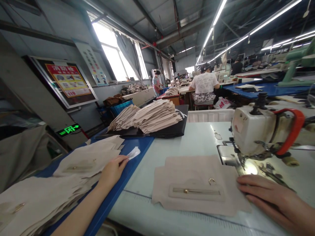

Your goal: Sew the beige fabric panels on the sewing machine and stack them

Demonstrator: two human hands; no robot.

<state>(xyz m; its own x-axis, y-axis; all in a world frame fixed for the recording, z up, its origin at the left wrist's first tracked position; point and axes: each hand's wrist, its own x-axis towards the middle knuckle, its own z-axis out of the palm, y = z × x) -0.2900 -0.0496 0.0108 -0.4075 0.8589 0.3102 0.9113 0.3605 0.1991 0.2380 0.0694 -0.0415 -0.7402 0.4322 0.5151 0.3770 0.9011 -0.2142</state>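
Note:
My left hand (113,169) pinches a small white slip (134,153), perhaps a cloth label, over the blue board (145,148). Before me on the pale machine table lies a beige fabric panel (194,175) with notched corners. It carries a zipper (203,192) with a gold pull and a gold ring (212,181). Fingers of my right hand (267,196) stretch flat over the panel's right edge, holding nothing. Just beyond that hand is the sewing machine (258,131), its lamp lit at the needle. More zippered beige panels (86,157) are piled left of my left arm.
Bundles of beige pieces (157,116) rest on a black board (178,126) at the back. A white crate (211,115) stands behind the table. The machine's orange guard (294,131) juts out at the right. A person (204,83) sits farther off.

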